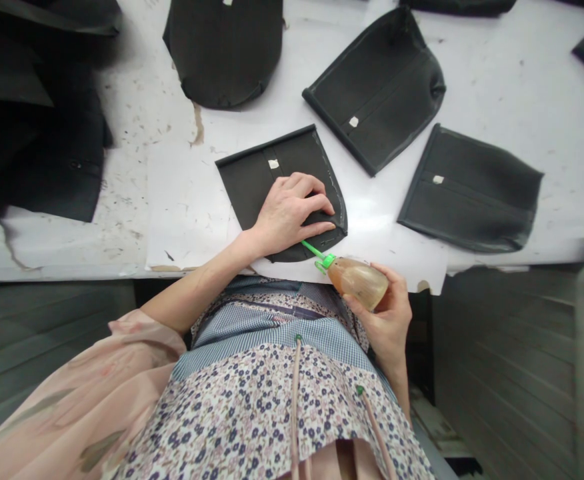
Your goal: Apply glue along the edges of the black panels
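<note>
Black fabric piece [267, 183] lies at the table's [182, 200] near edge, pinned flat by the open left hand [289, 213]; the right hand [389, 313] grips a glue bottle [359, 280], nozzle at its hem.

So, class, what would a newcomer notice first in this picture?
The left hand pressing flat on a dark fabric panel at the white table's near edge. Just right of it, the right hand holds an amber squeeze bottle, green nozzle at the panel's rim. Similar panels lie beyond.
</note>
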`<state>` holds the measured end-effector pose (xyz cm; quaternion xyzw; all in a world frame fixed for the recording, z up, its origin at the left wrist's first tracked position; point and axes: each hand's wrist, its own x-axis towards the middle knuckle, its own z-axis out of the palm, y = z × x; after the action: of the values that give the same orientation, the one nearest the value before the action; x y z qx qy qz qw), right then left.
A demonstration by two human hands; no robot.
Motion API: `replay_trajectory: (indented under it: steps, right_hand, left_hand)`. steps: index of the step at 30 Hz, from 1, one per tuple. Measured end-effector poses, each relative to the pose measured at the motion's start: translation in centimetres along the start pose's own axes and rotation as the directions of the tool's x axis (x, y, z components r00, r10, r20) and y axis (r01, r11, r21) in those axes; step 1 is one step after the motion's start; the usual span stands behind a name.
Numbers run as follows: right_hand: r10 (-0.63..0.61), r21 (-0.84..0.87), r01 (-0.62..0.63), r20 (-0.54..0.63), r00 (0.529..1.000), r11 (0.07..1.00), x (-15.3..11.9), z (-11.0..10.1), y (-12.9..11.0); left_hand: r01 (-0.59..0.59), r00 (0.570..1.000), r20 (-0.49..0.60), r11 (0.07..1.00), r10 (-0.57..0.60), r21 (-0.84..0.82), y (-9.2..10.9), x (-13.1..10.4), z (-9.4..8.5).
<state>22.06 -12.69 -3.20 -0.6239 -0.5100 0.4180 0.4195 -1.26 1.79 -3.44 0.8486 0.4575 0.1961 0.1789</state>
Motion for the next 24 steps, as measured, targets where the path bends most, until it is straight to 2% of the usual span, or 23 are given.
replay_trajectory:
  steps: [13,24]
  right_hand:
    - [-0.004,0.042,0.004,-0.004,1.0,0.999,-0.01,0.06,0.05]
    - [0.016,-0.016,-0.016,-0.004,1.0,1.0,0.03,0.08,0.01]
  left_hand:
    - [-0.008,1.0,-0.009,1.0,0.008,0.007,-0.06,-0.02,0.04]
    - [0.014,1.0,0.015,1.0,-0.015,0.002,-0.03,-0.01,0.01]
